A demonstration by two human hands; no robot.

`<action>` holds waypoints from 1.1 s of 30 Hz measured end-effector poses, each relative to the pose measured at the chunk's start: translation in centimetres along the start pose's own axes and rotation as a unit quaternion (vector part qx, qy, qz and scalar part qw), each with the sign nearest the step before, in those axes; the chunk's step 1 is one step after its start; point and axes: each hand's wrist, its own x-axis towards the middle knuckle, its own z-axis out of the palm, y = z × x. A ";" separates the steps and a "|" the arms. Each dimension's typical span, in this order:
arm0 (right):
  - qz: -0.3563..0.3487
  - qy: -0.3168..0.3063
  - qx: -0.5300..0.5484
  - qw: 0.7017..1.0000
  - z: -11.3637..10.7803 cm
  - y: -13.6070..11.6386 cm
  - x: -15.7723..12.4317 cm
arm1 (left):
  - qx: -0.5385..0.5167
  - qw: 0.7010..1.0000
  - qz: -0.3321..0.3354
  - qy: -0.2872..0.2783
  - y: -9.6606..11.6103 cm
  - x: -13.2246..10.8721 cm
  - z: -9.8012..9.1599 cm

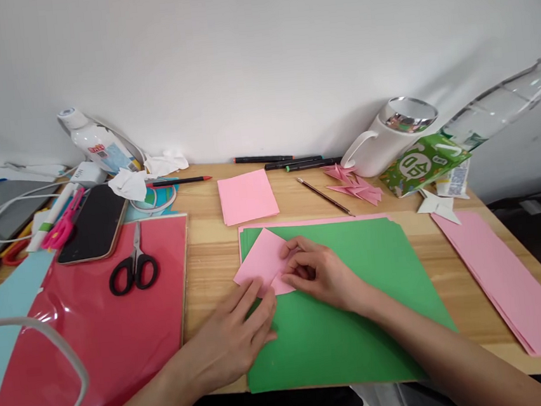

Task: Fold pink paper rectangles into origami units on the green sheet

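A pink sheet of paper [260, 259] lies turned at an angle on a stack of green paper [346, 342]. A crease or folded edge seems to run across its lower right part. My left hand [237, 324] rests with outstretched fingers on the sheet's lower edge, fingertips against the paper. At the sheet's right side, my right hand [322, 273] pinches the edge between thumb and bent fingers. The corner under those fingers is partly hidden. Just behind sits a pile of pink squares [247, 197].
Scissors [133, 264] and a phone [94, 223] lie on a red folder [162, 322] at left. A pencil [323, 196], pink folded stars [358, 189], a white mug [374, 145] and pink strips [513, 288] are behind and right. A white cable [69, 356] loops at front left.
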 end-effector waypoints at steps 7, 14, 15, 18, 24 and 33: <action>0.032 0.013 -0.021 0.999 0.2 0.0 0.2 | 0.014 1.000 0.007 -0.001 0.5 0.2 -0.4; 0.063 0.020 -0.004 0.998 0.2 -0.2 0.3 | 0.024 0.998 -0.050 -0.024 1.8 -0.9 0.5; 0.064 0.023 -0.003 0.998 0.2 -0.2 0.3 | 0.022 0.998 -0.055 -0.028 1.8 -1.0 0.6; 0.067 0.024 0.001 0.997 0.3 -0.2 0.3 | 0.018 0.998 -0.060 -0.028 1.9 -1.1 0.7; 0.076 0.029 0.013 0.997 0.2 -0.3 0.2 | 0.008 0.998 -0.057 -0.018 1.7 -0.9 0.5; 0.073 0.012 0.023 0.997 0.1 -0.2 0.1 | 0.004 0.999 -0.052 0.002 1.9 -0.7 0.4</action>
